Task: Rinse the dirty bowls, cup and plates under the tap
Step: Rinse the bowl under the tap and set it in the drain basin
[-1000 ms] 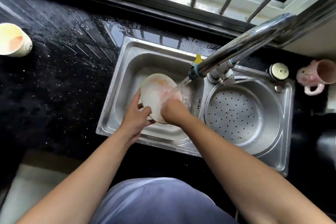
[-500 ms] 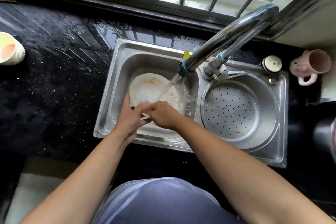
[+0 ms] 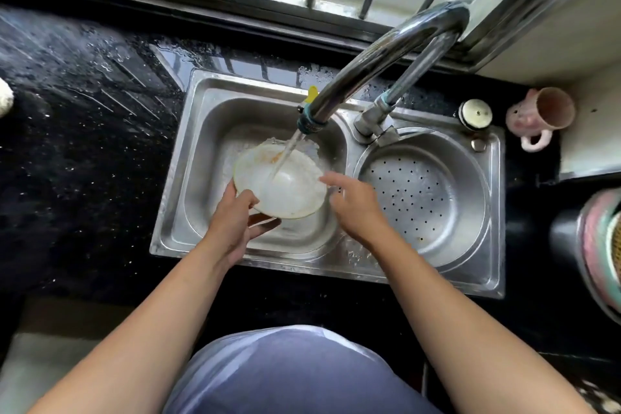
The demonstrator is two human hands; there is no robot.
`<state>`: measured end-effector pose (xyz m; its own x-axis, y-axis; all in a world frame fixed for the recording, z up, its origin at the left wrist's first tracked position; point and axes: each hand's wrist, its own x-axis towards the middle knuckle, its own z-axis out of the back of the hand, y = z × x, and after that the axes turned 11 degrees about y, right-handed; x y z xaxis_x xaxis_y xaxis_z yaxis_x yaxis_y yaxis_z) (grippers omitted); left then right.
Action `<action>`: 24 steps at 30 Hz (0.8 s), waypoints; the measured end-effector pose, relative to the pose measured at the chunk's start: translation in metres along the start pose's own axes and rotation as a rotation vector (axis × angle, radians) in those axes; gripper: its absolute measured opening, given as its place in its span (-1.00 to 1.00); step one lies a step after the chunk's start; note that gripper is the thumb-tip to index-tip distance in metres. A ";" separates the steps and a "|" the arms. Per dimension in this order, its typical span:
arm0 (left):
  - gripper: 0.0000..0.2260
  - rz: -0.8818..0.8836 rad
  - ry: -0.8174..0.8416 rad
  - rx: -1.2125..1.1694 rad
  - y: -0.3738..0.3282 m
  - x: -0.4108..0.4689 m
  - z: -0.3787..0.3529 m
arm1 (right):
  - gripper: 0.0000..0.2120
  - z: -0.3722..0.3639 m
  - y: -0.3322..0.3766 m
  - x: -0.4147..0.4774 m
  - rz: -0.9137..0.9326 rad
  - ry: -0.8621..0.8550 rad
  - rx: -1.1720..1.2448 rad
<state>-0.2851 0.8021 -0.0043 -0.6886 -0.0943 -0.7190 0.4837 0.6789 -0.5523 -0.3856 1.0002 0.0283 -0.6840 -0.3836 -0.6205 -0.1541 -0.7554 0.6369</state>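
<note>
A white plate (image 3: 285, 188) with an orange smear near its far rim is held over the left basin of the steel sink (image 3: 188, 151). Water runs from the tap (image 3: 369, 60) onto the plate. My left hand (image 3: 235, 222) grips the plate's near-left rim, thumb on top. My right hand (image 3: 353, 202) hovers just right of the plate with fingers spread, its fingertips at the rim, holding nothing. A pink cup (image 3: 541, 114) lies on its side on the counter at the right.
The right basin holds a perforated strainer bowl (image 3: 420, 191). The wet black counter (image 3: 84, 144) stretches left, where a white dish edge (image 3: 5, 99) shows. A round plug (image 3: 475, 112) sits behind the sink. A striped object (image 3: 601, 245) is at far right. Window bars run along the back.
My right hand came off the plate's face and moved to the right side. The plate tipped flatter under the stream, and the view shifted rightward.
</note>
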 end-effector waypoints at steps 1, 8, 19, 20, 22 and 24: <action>-0.56 0.021 -0.022 -0.045 0.000 0.001 0.000 | -0.55 0.017 -0.010 -0.001 -0.072 -0.132 0.053; -0.64 0.254 -0.058 -0.292 0.009 0.006 -0.010 | -0.55 0.109 -0.038 0.035 -0.312 -0.323 0.596; -0.64 0.374 0.077 -0.438 0.026 0.001 -0.013 | -0.35 0.110 -0.020 0.021 -0.218 -0.238 0.303; -0.60 0.409 0.141 -0.432 0.028 -0.002 -0.013 | -0.35 0.099 -0.024 0.008 -0.179 -0.165 0.314; -0.44 0.486 0.305 -0.435 0.030 -0.007 -0.016 | -0.38 0.075 -0.030 -0.016 -0.072 0.046 0.417; -0.39 0.575 0.427 -0.437 0.033 -0.006 -0.022 | -0.39 0.060 -0.033 -0.038 0.063 0.171 0.450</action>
<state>-0.2766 0.8411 -0.0089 -0.5865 0.5767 -0.5687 0.6298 0.7663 0.1275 -0.3970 1.0718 0.0580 -0.5804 -0.5318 -0.6167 -0.4354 -0.4373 0.7869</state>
